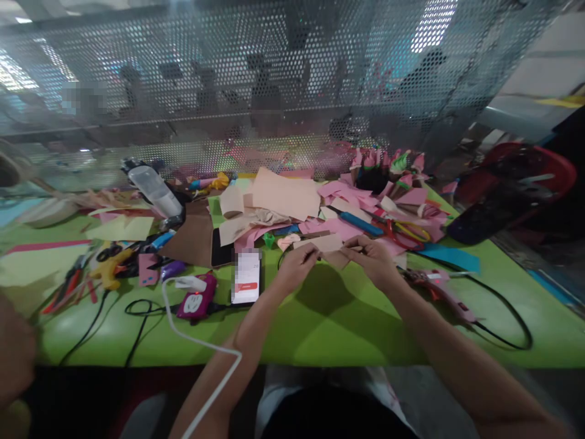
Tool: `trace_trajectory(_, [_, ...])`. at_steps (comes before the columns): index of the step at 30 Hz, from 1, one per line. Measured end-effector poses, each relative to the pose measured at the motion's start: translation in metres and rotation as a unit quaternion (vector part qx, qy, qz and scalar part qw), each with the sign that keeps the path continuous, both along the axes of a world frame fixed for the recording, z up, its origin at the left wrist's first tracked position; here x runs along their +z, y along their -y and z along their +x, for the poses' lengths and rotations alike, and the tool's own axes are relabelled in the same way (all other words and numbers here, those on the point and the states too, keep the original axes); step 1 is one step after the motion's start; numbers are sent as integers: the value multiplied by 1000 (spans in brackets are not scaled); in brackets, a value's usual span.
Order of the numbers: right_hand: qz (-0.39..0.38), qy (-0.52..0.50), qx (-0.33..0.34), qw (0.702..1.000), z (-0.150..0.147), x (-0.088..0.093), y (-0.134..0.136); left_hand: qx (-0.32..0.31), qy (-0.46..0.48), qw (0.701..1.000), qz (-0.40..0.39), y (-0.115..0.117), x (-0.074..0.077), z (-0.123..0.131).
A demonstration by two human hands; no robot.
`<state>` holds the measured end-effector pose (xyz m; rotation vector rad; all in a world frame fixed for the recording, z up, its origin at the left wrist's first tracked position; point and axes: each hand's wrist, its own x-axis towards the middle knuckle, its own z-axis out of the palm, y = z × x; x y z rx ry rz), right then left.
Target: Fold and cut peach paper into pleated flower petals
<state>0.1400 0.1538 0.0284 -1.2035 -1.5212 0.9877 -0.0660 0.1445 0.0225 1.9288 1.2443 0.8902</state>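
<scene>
My left hand [297, 264] and my right hand [373, 262] are raised just above the green table [329, 323], in front of me. Between them is a small beige-brown piece of sheet material [337, 258], pinched at either side by closed fingers. Whether it is paper or foam I cannot tell. Behind the hands lies a heap of beige sheets [286, 192] and pink scraps [350, 192]. A blue-handled tool [359, 223] rests on that heap, beyond my right hand. To the right of my right forearm lies a pink glue gun [445, 296] with a black cord.
A lit phone [247, 280] and a magenta charging block [198, 299] with cables lie left. Further left are a yellow glue gun [108, 268] and red-handled scissors [68, 283]. A clear bottle [155, 190] leans behind. A perforated metal screen [292, 116] stands at the back.
</scene>
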Motion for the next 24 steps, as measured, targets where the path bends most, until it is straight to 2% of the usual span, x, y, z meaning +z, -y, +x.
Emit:
trace_trajectory(6, [11, 34, 17, 999, 2, 0, -1, -4, -50, 999, -1, 5, 4, 5])
trace_trajectory(9, [10, 45, 36, 998, 0, 0, 1, -11, -34, 999, 0, 5, 1, 8])
trace_trajectory(15, [-46, 0, 22, 999, 2, -2, -4, 10, 3, 1000, -14, 2, -3, 8])
trace_trajectory(20, [-37, -3, 18, 999, 4, -1, -6, 3, -42, 999, -5, 6, 2, 9])
trace_trajectory(24, [-26, 11, 27, 999, 0, -2, -4, -20, -3, 1000, -2, 6, -1, 12])
